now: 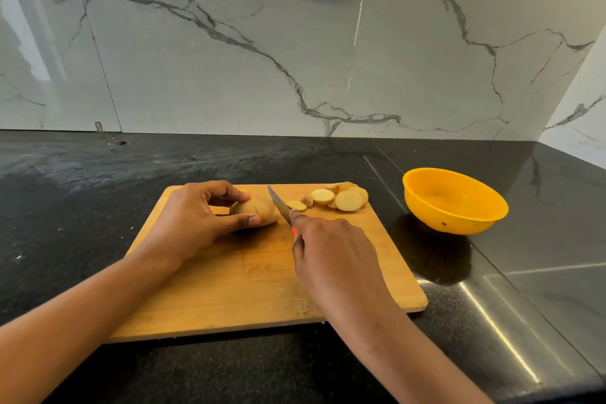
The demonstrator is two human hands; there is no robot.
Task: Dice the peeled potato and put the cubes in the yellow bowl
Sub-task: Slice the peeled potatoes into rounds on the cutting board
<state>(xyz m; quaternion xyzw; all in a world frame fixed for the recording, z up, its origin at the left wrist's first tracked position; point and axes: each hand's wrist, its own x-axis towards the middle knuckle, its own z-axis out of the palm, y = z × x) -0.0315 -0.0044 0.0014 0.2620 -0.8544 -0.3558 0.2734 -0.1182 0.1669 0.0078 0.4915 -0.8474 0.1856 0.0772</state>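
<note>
Both my forearms reach in from the bottom edge, bare past the wrists. My left hand [193,220] lies palm-down, thumb and fingers curled round the potato [262,207], thumb on the near side and index finger over the far side. My right hand [334,252] shows me its back, fingers wrapped round the handle of the knife [278,203], index finger stretched onto the blade. The hands sit close together, not touching.
</note>
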